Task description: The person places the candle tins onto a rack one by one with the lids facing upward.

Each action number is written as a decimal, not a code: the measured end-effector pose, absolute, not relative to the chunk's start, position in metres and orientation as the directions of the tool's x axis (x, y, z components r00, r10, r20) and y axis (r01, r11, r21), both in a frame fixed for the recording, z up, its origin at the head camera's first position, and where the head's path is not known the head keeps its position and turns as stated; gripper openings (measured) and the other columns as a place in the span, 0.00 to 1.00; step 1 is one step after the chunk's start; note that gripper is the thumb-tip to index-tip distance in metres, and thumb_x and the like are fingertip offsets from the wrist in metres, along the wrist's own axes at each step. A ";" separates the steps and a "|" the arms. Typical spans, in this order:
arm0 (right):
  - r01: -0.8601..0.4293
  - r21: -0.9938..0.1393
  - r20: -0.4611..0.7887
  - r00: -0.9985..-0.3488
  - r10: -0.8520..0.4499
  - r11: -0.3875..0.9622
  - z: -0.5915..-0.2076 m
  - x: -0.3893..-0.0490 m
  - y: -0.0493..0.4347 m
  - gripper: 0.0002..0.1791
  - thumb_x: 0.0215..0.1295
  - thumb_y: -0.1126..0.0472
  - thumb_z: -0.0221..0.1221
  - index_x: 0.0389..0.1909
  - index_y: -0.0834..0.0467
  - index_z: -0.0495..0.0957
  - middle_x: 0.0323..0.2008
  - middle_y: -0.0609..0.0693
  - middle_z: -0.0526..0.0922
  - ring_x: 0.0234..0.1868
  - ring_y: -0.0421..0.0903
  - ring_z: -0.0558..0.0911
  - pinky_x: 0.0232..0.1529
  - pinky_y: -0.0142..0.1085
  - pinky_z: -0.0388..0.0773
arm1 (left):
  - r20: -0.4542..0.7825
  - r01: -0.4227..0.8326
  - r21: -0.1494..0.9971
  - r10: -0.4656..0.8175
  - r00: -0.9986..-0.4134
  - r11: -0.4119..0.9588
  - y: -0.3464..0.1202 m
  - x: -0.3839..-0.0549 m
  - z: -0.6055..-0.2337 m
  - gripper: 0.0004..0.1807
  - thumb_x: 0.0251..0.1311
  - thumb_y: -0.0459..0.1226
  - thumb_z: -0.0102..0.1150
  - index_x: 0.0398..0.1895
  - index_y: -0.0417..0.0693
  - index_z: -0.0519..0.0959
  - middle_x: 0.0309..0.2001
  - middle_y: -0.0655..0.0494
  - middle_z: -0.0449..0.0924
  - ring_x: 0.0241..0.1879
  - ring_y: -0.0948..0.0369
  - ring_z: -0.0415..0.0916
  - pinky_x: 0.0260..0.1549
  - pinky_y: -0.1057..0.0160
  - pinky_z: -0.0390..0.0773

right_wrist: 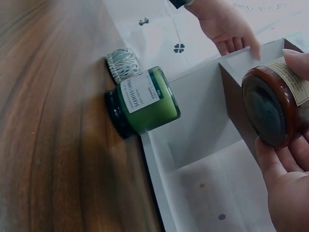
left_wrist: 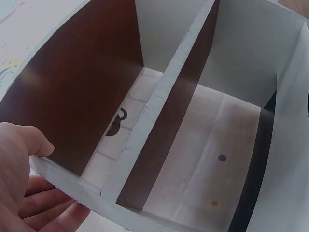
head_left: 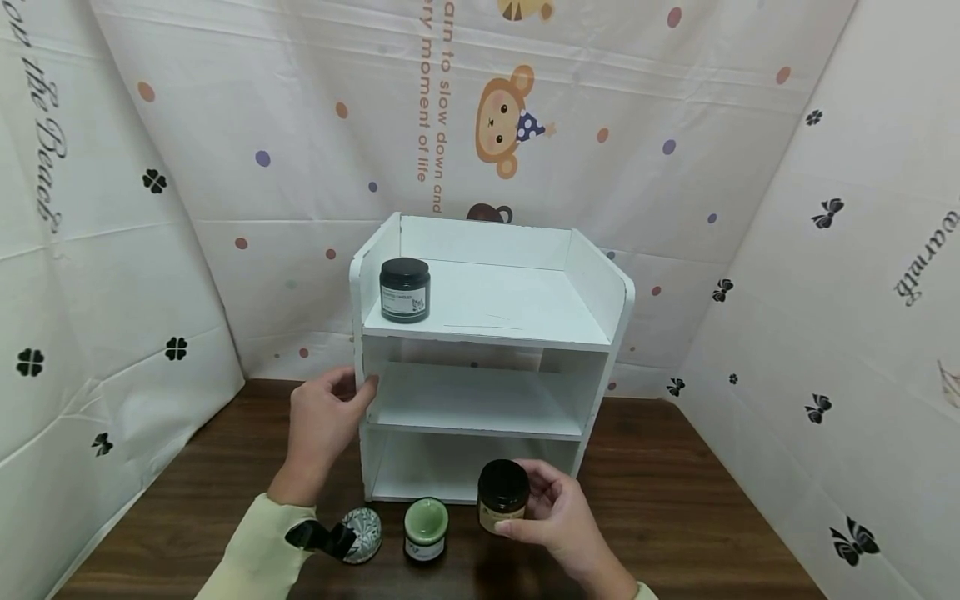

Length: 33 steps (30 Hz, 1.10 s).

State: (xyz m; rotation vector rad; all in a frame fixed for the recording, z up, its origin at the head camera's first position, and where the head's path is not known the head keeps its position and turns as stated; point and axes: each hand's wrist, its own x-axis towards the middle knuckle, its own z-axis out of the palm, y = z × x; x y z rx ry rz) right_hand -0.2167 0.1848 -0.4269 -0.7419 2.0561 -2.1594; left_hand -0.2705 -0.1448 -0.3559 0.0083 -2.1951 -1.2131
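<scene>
A person's right hand (head_left: 558,512) holds a black-lidded amber jar (head_left: 503,498) between thumb and fingers, long axis near vertical, just in front of the bottom front edge of a white shelf unit (head_left: 480,402), right of that edge's middle. The left hand (head_left: 326,419), well apart and farther from the jar, grips the unit's left side edge. A green candle (head_left: 426,531) stands on the desk (head_left: 675,492), left of the jar.

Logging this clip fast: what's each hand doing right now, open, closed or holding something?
Left hand: gripping the white shelf by its side edge.
Right hand: holding the black-lidded jar.
</scene>
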 end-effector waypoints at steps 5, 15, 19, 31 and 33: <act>-0.267 -0.959 0.282 -0.890 -0.358 -0.091 -0.423 -0.218 0.183 0.37 0.49 0.73 0.75 0.62 0.69 0.72 0.54 0.48 0.86 0.55 0.41 0.84 0.56 0.33 0.81 | 0.520 0.284 0.763 -0.290 -0.803 0.580 -0.145 -0.270 -0.355 0.17 0.64 0.45 0.66 0.48 0.41 0.88 0.39 0.42 0.90 0.39 0.50 0.87 0.40 0.47 0.86; -0.336 -0.930 0.368 -0.854 -0.367 -0.150 -0.416 -0.219 0.179 0.37 0.48 0.74 0.75 0.61 0.73 0.71 0.53 0.47 0.86 0.54 0.40 0.84 0.55 0.33 0.82 | 0.525 0.286 0.760 -0.291 -0.800 0.584 -0.145 -0.270 -0.356 0.17 0.64 0.45 0.67 0.47 0.41 0.88 0.39 0.43 0.90 0.39 0.51 0.87 0.39 0.48 0.86; -0.325 -0.936 0.351 -0.865 -0.360 -0.133 -0.412 -0.219 0.179 0.38 0.47 0.74 0.76 0.61 0.73 0.72 0.53 0.48 0.86 0.54 0.41 0.84 0.55 0.34 0.82 | 0.523 0.283 0.759 -0.290 -0.802 0.586 -0.145 -0.270 -0.356 0.17 0.64 0.45 0.67 0.47 0.41 0.88 0.39 0.43 0.90 0.39 0.51 0.87 0.40 0.48 0.86; -0.349 -0.927 0.374 -0.838 -0.397 -0.138 -0.398 -0.220 0.179 0.36 0.51 0.73 0.74 0.61 0.74 0.71 0.53 0.49 0.85 0.53 0.41 0.83 0.55 0.33 0.82 | 0.531 0.287 0.756 -0.294 -0.795 0.589 -0.145 -0.271 -0.357 0.16 0.63 0.44 0.67 0.46 0.41 0.88 0.38 0.43 0.90 0.37 0.52 0.87 0.38 0.50 0.86; -0.354 -0.926 0.376 -0.836 -0.399 -0.132 -0.395 -0.220 0.179 0.36 0.52 0.73 0.74 0.61 0.74 0.71 0.53 0.49 0.85 0.53 0.41 0.83 0.55 0.33 0.82 | 0.530 0.284 0.754 -0.293 -0.796 0.593 -0.145 -0.271 -0.357 0.16 0.63 0.44 0.67 0.46 0.41 0.88 0.37 0.44 0.90 0.38 0.52 0.87 0.38 0.50 0.85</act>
